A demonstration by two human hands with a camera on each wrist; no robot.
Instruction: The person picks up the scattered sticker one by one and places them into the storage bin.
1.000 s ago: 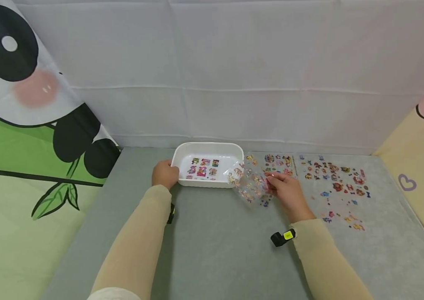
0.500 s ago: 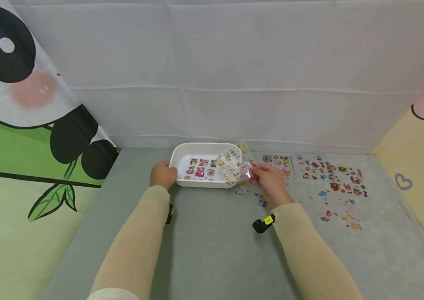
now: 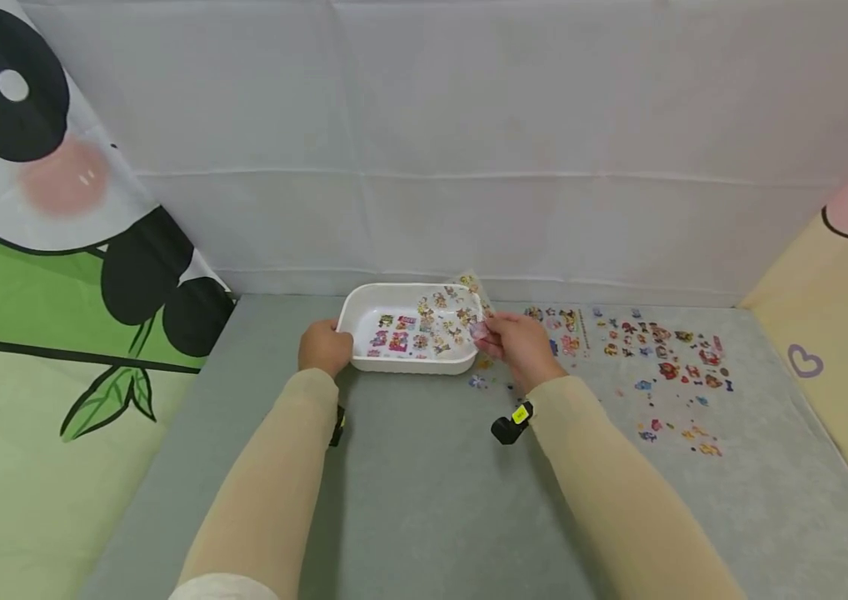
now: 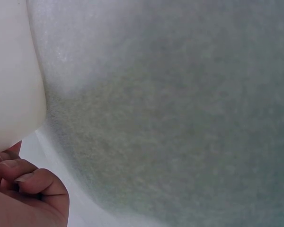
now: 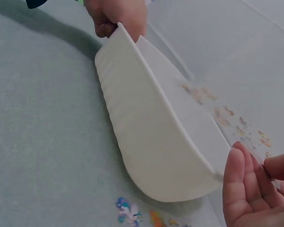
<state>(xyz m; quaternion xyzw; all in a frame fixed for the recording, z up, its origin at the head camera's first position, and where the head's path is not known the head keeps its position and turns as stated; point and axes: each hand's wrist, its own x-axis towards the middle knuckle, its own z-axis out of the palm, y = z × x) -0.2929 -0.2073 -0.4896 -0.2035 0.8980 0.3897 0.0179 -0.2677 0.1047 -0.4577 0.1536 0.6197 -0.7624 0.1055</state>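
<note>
A white plastic tray (image 3: 409,367) stands near the back of the table, its left end gripped by my left hand (image 3: 325,348). Inside lies a sheet of colourful cartoon stickers (image 3: 396,335). Between thumb and fingers, my right hand (image 3: 523,343) pinches the edge of a clear sticker sheet (image 3: 445,318). That sheet (image 5: 241,125) reaches over the right part of the tray, as the right wrist view shows from the side. Only curled fingers (image 4: 33,177) and the tray's corner (image 4: 14,75) show in the left wrist view.
More clear sticker sheets (image 3: 664,350) lie flat on the grey table (image 3: 424,500) to the right of the tray, partly behind my right hand. A white cloth (image 3: 469,167) hangs close behind the table. Printed cloths flank both sides.
My right hand has moved left, carrying the clear sticker sheet from beside the tray to over its right part. My left hand has stayed on the tray.
</note>
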